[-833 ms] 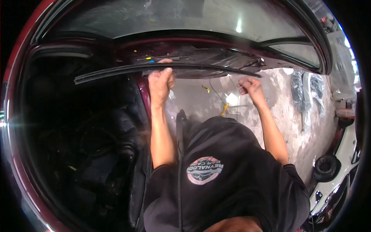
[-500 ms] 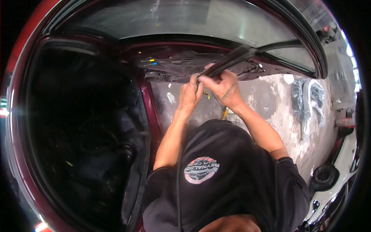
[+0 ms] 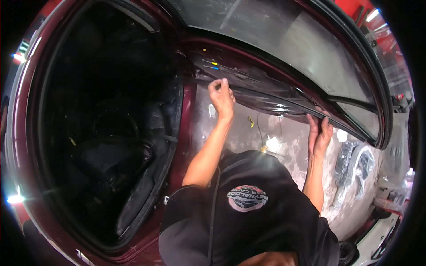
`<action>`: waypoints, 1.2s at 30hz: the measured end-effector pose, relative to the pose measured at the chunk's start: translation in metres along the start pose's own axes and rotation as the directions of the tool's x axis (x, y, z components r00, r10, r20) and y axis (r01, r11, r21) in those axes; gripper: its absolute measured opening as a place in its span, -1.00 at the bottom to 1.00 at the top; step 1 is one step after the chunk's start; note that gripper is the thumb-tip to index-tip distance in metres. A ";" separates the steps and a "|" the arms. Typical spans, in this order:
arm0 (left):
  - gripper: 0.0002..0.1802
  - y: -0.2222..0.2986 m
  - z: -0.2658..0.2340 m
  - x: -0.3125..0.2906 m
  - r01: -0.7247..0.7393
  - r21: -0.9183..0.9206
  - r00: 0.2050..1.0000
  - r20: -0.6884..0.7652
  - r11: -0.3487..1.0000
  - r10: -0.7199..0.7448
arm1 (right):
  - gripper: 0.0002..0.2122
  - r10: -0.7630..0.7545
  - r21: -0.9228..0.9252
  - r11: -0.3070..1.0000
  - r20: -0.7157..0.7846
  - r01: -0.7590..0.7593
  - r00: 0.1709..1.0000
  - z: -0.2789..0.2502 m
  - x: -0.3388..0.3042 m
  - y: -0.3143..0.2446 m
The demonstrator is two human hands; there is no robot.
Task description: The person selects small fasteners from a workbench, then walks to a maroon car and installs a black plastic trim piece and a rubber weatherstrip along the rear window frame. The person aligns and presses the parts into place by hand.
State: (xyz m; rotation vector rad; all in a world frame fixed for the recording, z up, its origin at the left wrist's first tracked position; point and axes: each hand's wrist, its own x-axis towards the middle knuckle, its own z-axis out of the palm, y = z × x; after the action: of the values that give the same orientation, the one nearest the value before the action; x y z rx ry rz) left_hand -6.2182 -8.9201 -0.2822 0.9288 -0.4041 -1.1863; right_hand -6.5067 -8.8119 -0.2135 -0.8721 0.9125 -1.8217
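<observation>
A long black rubber trim strip stretches between my hands along the open maroon car door, below its window glass. My left hand pinches the strip toward its left part, near the hinge side of the door. On the right, my right hand has its fingers closed on the strip from below, with the fingertips partly hidden behind it. Behind the strip the inner face of the door shows dark, shiny sheeting. Two thin rods or cables with a yellow tip and a blue tip lie against it.
The maroon door frame and dark car interior are at left. Below the door is a stained grey floor, with a yellow piece, a bright light and clear plastic wrapping. A white vehicle part stands lower right.
My hands have moved apart: the left toward the hinge side, the right toward the far door end. The strip, bunched and raised before, now lies stretched along the door. The view has shifted.
</observation>
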 end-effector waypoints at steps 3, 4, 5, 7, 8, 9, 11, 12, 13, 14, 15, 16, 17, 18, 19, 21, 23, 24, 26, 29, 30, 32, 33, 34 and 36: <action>-0.66 0.000 -0.007 0.035 0.103 -0.110 0.992 0.083 0.989 -0.094 | -0.69 -0.040 0.060 0.997 -0.017 0.041 0.999 -0.019 0.012 -0.007; -0.66 0.001 -0.007 0.042 0.161 -0.139 0.981 0.133 0.977 -0.142 | -0.69 -0.055 0.072 0.996 -0.015 0.056 0.998 -0.024 0.016 -0.009; -0.64 0.002 -0.006 0.051 0.218 -0.143 0.959 0.215 0.966 -0.184 | -0.68 -0.070 0.085 0.994 -0.014 0.071 0.997 -0.028 0.019 -0.011; -0.66 0.007 0.002 0.070 0.277 -0.165 0.925 0.313 0.947 -0.216 | -0.67 -0.088 0.113 0.990 0.000 0.088 0.996 -0.037 0.025 -0.012; -0.66 0.009 0.006 0.077 0.311 -0.168 0.903 0.360 0.935 -0.235 | -0.67 -0.081 0.134 0.988 0.000 0.080 0.997 -0.041 0.025 -0.012; -0.68 0.011 0.013 0.087 0.309 -0.182 0.887 0.408 0.933 -0.215 | -0.67 -0.075 0.158 0.985 -0.001 0.074 0.997 -0.044 0.026 -0.011; -0.74 0.005 0.033 0.096 0.355 -0.174 0.862 0.442 0.918 -0.250 | -0.67 -0.064 0.265 0.964 0.098 0.036 0.993 -0.072 0.023 -0.021; -0.78 0.008 0.036 0.101 0.330 -0.141 0.857 0.459 0.933 -0.234 | -0.66 -0.002 0.229 0.973 -0.048 0.013 0.999 -0.087 0.022 -0.015; -0.74 0.011 0.035 0.106 0.338 -0.150 0.860 0.451 0.929 -0.240 | -0.66 -0.017 0.094 0.996 0.120 0.006 0.993 -0.086 0.023 -0.008; -0.68 0.013 0.032 0.113 0.322 -0.132 0.873 0.424 0.937 -0.240 | -0.64 0.009 0.110 0.994 0.121 -0.023 0.993 -0.087 0.027 -0.002; -0.63 0.019 0.022 0.125 0.376 -0.164 0.813 0.530 0.912 -0.240 | -0.62 0.044 0.191 0.978 0.179 -0.079 0.983 -0.062 0.031 -0.001; -0.61 0.024 0.021 0.130 0.339 -0.121 0.836 0.494 0.933 -0.240 | -0.63 0.077 0.158 0.982 0.185 -0.107 0.980 -0.053 0.036 0.002; -0.59 0.023 0.020 0.140 0.316 -0.058 0.875 0.404 0.947 -0.267 | -0.62 0.114 0.178 0.974 0.162 -0.143 0.980 -0.055 0.040 0.007; -0.58 0.016 0.012 0.154 0.351 -0.083 0.848 0.452 0.933 -0.279 | -0.60 0.134 0.214 0.961 0.183 -0.172 0.974 -0.058 0.042 0.012; -0.58 0.009 0.011 0.160 0.369 -0.080 0.841 0.453 0.926 -0.296 | -0.58 0.113 0.218 0.962 0.221 -0.162 0.969 -0.067 0.044 0.018; -0.59 0.004 0.018 0.164 0.342 -0.006 0.870 0.380 0.940 -0.314 | -0.57 0.136 0.195 0.965 0.190 -0.173 0.972 -0.072 0.046 0.018; -0.60 0.003 0.022 0.166 0.331 0.009 0.880 0.359 0.943 -0.312 | -0.57 0.144 0.188 0.966 0.177 -0.177 0.974 -0.073 0.047 0.023; -0.60 0.003 0.024 0.166 0.338 -0.002 0.878 0.362 0.941 -0.315 | -0.57 0.151 0.178 0.968 0.165 -0.180 0.975 -0.072 0.049 0.023; -0.61 0.007 0.025 0.169 0.312 0.015 0.894 0.335 0.950 -0.298 | -0.57 0.212 0.130 0.965 0.122 -0.227 0.970 -0.070 0.052 0.020; -0.60 0.013 0.022 0.181 0.310 -0.032 0.897 0.341 0.950 -0.281 | -0.60 0.312 0.039 0.950 -0.069 -0.310 0.948 -0.065 0.064 0.020; -0.59 0.011 0.021 0.188 0.322 -0.053 0.887 0.366 0.945 -0.281 | -0.60 0.273 0.012 0.962 -0.123 -0.273 0.954 -0.066 0.065 0.021; -0.60 0.014 0.014 0.193 0.310 -0.018 0.889 0.359 0.951 -0.284 | -0.64 0.241 0.025 0.970 -0.199 -0.241 0.950 -0.059 0.065 0.022; -0.61 0.017 0.018 0.183 0.336 -0.012 0.882 0.355 0.942 -0.310 | -0.68 0.233 0.049 0.972 -0.266 -0.228 0.935 -0.065 0.062 0.022; -0.61 0.020 0.020 0.186 0.348 -0.023 0.897 0.301 0.937 -0.325 | -0.70 0.231 0.089 0.973 -0.240 -0.215 0.943 -0.060 0.058 0.017; -0.60 0.021 0.034 0.171 0.271 -0.008 0.883 0.401 0.963 -0.245 | -0.74 0.155 0.042 0.988 -0.335 -0.150 0.929 -0.086 0.046 0.013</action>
State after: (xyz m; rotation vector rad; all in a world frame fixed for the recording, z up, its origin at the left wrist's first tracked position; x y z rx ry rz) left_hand -6.1676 -9.0878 -0.2782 0.6953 -0.5762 -1.6349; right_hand -6.5904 -8.8393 -0.2571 -0.4679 1.1448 -1.8687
